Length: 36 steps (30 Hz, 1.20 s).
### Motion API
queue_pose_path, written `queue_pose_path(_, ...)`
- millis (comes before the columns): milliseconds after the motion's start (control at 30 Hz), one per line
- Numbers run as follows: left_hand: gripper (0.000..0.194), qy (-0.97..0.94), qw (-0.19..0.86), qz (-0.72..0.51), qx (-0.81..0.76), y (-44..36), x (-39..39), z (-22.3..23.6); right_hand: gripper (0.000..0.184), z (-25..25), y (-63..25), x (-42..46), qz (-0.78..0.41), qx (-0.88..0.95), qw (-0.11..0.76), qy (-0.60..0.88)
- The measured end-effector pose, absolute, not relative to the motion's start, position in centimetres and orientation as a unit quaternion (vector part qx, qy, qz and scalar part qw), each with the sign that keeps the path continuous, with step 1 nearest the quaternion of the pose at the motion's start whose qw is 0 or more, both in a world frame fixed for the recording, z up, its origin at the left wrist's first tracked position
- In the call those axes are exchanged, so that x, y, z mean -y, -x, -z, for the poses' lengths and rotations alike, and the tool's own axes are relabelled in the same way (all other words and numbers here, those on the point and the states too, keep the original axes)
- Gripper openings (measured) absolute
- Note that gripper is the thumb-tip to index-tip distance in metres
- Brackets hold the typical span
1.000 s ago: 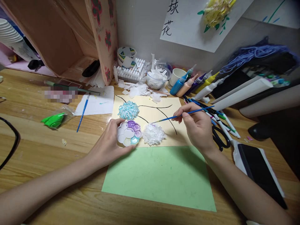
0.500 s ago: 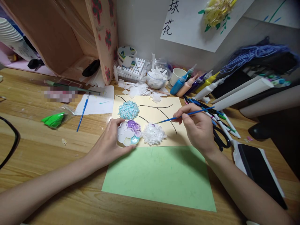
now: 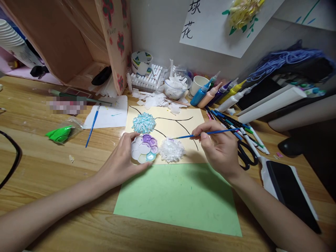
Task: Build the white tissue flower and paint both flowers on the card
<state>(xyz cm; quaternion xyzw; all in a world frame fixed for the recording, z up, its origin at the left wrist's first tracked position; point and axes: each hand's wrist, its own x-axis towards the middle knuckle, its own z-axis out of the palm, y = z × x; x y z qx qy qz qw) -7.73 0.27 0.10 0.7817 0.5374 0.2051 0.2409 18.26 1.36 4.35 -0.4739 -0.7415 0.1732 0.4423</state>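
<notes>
My left hand (image 3: 125, 153) grips the rim of a flower-shaped paint palette (image 3: 136, 149) with purple and turquoise paint in its wells. Between thumb and fingers, my right hand (image 3: 219, 145) holds a thin blue paintbrush (image 3: 183, 136). Its tip touches the upper left edge of a white paper flower (image 3: 172, 151), where a little purple shows. Beyond the palette, a blue-and-white paper flower (image 3: 144, 123) sits on the cream sheet (image 3: 168, 112), which bears black branch lines. A green sheet (image 3: 178, 199) lies at the near side of the cream one.
Paint bottles (image 3: 202, 94), a bowl of paper scraps (image 3: 175, 85) and a paper cup (image 3: 198, 84) stand at the back. Pens and black-handled scissors (image 3: 248, 155) lie right. On the left are another blue brush (image 3: 92, 126), a white paper (image 3: 118, 112) and a green bag (image 3: 60, 134).
My right hand has shifted slightly down and left, and the brush lies flatter, its tip still at the white flower's upper edge. My left hand and the palette have stayed in place.
</notes>
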Motion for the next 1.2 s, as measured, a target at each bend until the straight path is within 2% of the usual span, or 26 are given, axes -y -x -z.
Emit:
queue_pose_path(400, 0.072, -0.781, 0.237, -0.215, -0.536, 7.7, -0.3, 0.0, 0.015, -5.0, -17.9, -0.9, -0.155, 0.759, 0.417, 0.476)
queue_pose_path(633, 0.072, -0.783, 0.237, -0.212, -0.535, 7.8, -0.3, 0.0, 0.014, -5.0, -17.9, -0.4, -0.215, 0.735, 0.463, 0.447)
queue_pose_path(767, 0.072, -0.784, 0.236, -0.216, -0.533, 7.7, -0.3, 0.1, 0.016, -4.7, -17.4, -0.3, -0.266, 0.766, 0.427, 0.401)
queue_pose_path(900, 0.072, -0.784, 0.236, -0.219, -0.530, 7.7, -0.3, 0.1, 0.021, -4.3, -16.9, -0.2, -0.256, 0.804, 0.392, 0.366)
queue_pose_path(1200, 0.071, -0.783, 0.238, -0.220, -0.531, 7.7, -0.2, 0.0, 0.021, -4.0, -16.6, -0.2, -0.260, 0.803, 0.388, 0.370)
